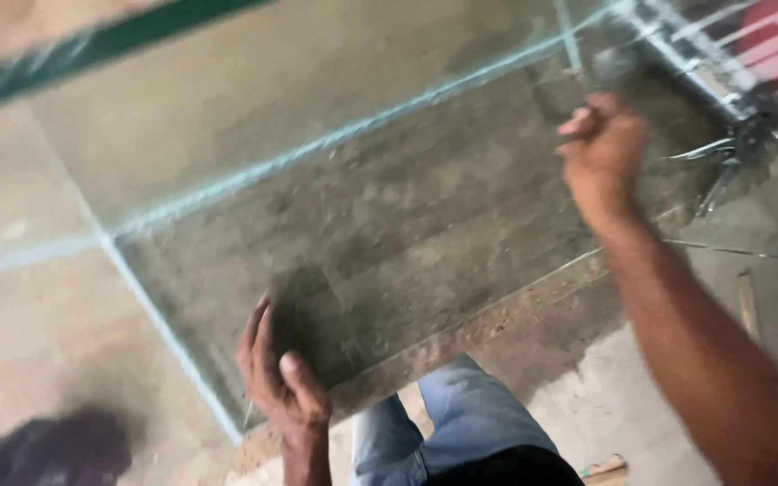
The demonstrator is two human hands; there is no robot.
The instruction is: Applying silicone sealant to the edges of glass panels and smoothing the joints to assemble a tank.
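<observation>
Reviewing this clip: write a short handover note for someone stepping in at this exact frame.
Left hand: gripping the near edge of the glass tank, thumb over the pane.
Right hand: closed at the tank's far right edge; the picture is too blurred to show what it grips.
Tank sits tilted over a concrete floor.
Done: both hands are at the glass.
Left: cannot tell.

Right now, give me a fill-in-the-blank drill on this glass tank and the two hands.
1. The left hand grips the near edge of the ____ tank.
2. The right hand is closed into a ____ at the tank's far right side.
3. The person's knee below the tank wears blue ____.

Missing words: glass; fist; jeans
</observation>
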